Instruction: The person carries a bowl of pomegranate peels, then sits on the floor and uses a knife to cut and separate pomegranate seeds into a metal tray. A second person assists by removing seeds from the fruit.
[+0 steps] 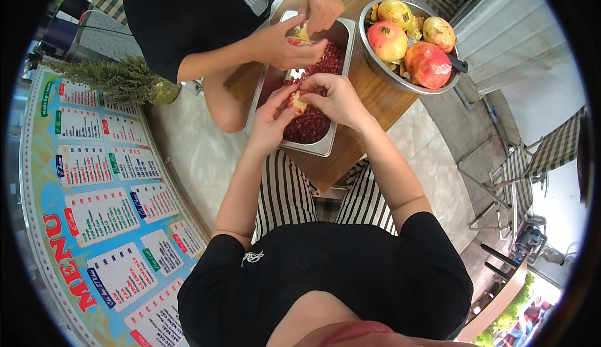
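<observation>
Both my hands are closed on one small piece of pomegranate point(297, 103), held over a rectangular steel pan point(330, 141). My left hand point(272, 120) grips its left side, and my right hand point(335, 99) pinches it from the right with thumb and fingers. Loose red pomegranate seeds point(305, 128) cover much of the pan's bottom, under and around my hands. Across the pan, another person's hands point(289, 45) hold a second pomegranate piece point(302, 32) above the far end. My palms hide part of the piece I hold.
A steel bowl point(374, 71) at the right holds several whole pomegranates point(428, 64), peel scraps and a dark-handled knife point(459, 64). Bowl and pan rest on a low wooden table point(369, 110). A large printed board point(119, 196) and a dried plant point(125, 79) stand left; folding chairs point(517, 170) stand right.
</observation>
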Demonstrator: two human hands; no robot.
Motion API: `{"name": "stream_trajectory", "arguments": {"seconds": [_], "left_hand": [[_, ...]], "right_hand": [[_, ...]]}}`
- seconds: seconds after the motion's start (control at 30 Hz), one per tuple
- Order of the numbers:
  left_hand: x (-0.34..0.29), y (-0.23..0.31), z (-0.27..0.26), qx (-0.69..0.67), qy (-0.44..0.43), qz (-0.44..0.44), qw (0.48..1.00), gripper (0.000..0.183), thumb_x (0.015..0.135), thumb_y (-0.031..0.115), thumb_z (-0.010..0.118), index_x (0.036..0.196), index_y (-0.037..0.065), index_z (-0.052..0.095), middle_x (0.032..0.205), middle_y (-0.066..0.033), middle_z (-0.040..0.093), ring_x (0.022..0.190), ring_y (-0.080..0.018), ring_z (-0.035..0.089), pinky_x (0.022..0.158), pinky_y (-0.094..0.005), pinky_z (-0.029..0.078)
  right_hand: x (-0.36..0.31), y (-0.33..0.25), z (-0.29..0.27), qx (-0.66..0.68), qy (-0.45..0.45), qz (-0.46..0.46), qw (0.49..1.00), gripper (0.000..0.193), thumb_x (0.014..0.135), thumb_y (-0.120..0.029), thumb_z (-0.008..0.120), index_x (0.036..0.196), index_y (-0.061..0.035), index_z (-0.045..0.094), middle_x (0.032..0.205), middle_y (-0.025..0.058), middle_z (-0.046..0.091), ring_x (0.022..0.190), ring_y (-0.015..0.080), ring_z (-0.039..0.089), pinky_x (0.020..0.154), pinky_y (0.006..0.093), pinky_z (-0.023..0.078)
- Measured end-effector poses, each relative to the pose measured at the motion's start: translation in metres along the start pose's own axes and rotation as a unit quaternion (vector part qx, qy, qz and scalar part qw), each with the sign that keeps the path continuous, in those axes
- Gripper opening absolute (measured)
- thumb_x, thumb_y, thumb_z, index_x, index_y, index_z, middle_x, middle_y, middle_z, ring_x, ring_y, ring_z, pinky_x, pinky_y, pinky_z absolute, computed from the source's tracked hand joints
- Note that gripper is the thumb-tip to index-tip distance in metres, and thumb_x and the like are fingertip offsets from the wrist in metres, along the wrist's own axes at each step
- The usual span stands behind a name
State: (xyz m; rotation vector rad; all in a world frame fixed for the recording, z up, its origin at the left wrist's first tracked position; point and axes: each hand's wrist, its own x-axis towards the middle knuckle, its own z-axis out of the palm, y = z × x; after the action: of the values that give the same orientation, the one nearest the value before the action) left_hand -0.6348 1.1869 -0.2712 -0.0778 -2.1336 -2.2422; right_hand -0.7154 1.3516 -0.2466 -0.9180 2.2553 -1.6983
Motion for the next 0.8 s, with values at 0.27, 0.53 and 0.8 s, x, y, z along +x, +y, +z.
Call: {"name": "stream_trajectory", "arguments": {"seconds": [0.27, 0.53, 0.8], "left_hand": [[0.000, 0.002, -0.003, 0.043, -0.003, 0.030, 0.999, 0.039, 0.086, 0.000, 0.050, 0.125, 0.000, 0.049, 0.125, -0.0103, 0.045, 0.117, -0.0178, 0.042, 0.098, -0.0280, 0.033], [-0.004, 0.003, 0.000, -0.124, 0.043, 0.010, 0.991, 0.040, 0.089, 0.001, 0.050, 0.127, -0.001, 0.040, 0.119, -0.0093, 0.050, 0.109, -0.0152, 0.049, 0.093, -0.0267, 0.040], [0.002, 0.004, 0.004, -0.194, 0.091, -0.038, 0.976, 0.041, 0.087, 0.001, 0.054, 0.126, -0.002, 0.041, 0.115, -0.0092, 0.052, 0.104, -0.0142, 0.052, 0.089, -0.0263, 0.044]], "right_hand": [[0.003, 0.002, -0.004, 0.000, -0.042, 0.001, 0.999, 0.015, 0.083, -0.009, 0.057, 0.092, 0.0015, 0.063, 0.081, 0.0124, 0.064, 0.075, 0.0209, 0.061, 0.068, 0.0303, 0.047], [-0.004, -0.009, 0.000, -0.191, 0.136, -0.102, 0.967, 0.014, 0.078, -0.009, 0.063, 0.090, -0.0026, 0.062, 0.080, 0.0109, 0.060, 0.074, 0.0289, 0.061, 0.068, 0.0346, 0.047], [-0.013, -0.004, 0.026, -0.129, 0.083, -0.181, 0.971, 0.021, 0.071, -0.002, 0.070, 0.090, -0.0036, 0.064, 0.077, 0.0039, 0.056, 0.066, 0.0113, 0.056, 0.055, 0.0253, 0.044]]}}
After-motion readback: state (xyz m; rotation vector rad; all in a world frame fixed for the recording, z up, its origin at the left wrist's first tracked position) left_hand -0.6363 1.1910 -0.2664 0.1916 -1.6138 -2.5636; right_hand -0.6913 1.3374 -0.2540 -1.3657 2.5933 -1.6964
